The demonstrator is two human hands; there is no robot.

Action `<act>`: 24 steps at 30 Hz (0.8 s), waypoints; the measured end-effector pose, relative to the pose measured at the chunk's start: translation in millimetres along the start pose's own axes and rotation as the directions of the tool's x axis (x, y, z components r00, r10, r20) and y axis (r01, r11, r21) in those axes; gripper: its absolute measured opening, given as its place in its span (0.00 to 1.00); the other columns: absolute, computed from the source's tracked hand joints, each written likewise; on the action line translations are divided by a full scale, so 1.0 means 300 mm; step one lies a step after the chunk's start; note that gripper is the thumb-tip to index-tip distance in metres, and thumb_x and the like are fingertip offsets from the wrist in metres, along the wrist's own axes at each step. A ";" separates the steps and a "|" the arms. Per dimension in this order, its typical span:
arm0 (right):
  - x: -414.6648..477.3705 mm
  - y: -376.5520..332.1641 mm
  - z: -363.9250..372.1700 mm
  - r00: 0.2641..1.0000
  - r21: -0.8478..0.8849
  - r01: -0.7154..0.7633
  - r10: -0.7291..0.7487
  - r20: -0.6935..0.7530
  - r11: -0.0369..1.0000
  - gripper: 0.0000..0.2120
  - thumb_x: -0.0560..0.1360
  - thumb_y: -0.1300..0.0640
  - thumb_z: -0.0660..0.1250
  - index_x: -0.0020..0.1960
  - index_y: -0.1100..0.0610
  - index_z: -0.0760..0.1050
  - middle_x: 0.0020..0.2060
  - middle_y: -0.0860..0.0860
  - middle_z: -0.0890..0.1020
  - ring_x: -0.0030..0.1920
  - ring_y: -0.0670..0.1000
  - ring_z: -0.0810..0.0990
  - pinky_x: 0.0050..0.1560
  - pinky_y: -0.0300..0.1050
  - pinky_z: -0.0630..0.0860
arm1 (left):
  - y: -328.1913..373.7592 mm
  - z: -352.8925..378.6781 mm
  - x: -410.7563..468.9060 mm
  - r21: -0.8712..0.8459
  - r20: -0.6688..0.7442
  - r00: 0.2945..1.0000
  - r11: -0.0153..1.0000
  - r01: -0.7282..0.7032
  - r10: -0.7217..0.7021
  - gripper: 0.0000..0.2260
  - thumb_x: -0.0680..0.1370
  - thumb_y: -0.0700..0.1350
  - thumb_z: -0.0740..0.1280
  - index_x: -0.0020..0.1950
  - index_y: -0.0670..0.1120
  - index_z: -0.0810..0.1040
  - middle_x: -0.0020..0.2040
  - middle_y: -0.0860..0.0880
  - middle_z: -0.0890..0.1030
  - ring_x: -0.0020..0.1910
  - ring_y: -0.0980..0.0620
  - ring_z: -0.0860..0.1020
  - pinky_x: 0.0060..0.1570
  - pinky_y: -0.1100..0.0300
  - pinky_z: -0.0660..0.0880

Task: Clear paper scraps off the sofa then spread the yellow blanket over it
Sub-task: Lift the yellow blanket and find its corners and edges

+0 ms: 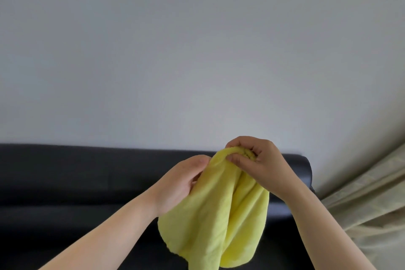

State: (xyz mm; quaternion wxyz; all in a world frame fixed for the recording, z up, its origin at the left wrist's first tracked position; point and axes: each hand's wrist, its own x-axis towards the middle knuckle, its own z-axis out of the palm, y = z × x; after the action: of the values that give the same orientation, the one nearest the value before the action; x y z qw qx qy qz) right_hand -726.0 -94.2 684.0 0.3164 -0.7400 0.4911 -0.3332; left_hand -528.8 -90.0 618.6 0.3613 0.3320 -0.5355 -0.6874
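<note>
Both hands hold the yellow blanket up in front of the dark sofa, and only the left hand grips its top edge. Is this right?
Not quite. In the head view the right hand pinches the bunched top edge of the yellow blanket; the left hand holds its side lower down. Both hands do hold it up before the dark sofa.

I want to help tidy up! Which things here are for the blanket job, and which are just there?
For the job:
yellow blanket, bunched, held up
left hand and right hand, both gripping it
dark sofa

Just there:
grey wall
beige curtain
</note>
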 end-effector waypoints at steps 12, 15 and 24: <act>-0.047 0.027 0.043 1.000 -0.015 0.003 -0.002 0.025 1.000 0.08 0.74 0.61 0.68 0.45 0.49 0.80 0.42 0.45 0.84 0.45 0.47 0.81 0.48 0.42 0.78 | -0.015 -0.002 -0.042 0.133 0.000 1.000 0.991 0.007 -0.007 0.05 0.71 0.45 0.73 0.39 0.46 0.79 0.35 0.52 0.79 0.35 0.55 0.77 0.39 0.65 0.74; -0.059 0.026 0.051 1.000 -0.024 0.012 -0.011 0.027 1.000 0.09 0.74 0.62 0.68 0.44 0.48 0.80 0.41 0.44 0.84 0.44 0.46 0.81 0.46 0.42 0.77 | -0.030 -0.010 -0.049 0.379 -0.057 0.994 0.923 -0.066 0.094 0.12 0.69 0.52 0.71 0.33 0.46 0.73 0.30 0.53 0.73 0.32 0.55 0.72 0.35 0.64 0.70; -0.048 0.037 0.033 0.996 -0.052 0.019 -0.023 -0.083 0.998 0.10 0.74 0.61 0.68 0.43 0.44 0.79 0.39 0.44 0.82 0.40 0.53 0.79 0.42 0.44 0.75 | -0.109 -0.041 -0.065 0.835 0.080 0.995 0.541 -0.097 0.054 0.18 0.76 0.61 0.63 0.35 0.49 0.76 0.45 0.60 0.76 0.45 0.60 0.77 0.49 0.58 0.76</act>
State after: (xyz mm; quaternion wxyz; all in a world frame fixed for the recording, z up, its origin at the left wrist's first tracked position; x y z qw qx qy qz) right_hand -728.0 -82.8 666.9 0.2729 -0.7385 0.5045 -0.3546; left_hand -513.1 -74.0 585.6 0.1761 0.4253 -0.8202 -0.3397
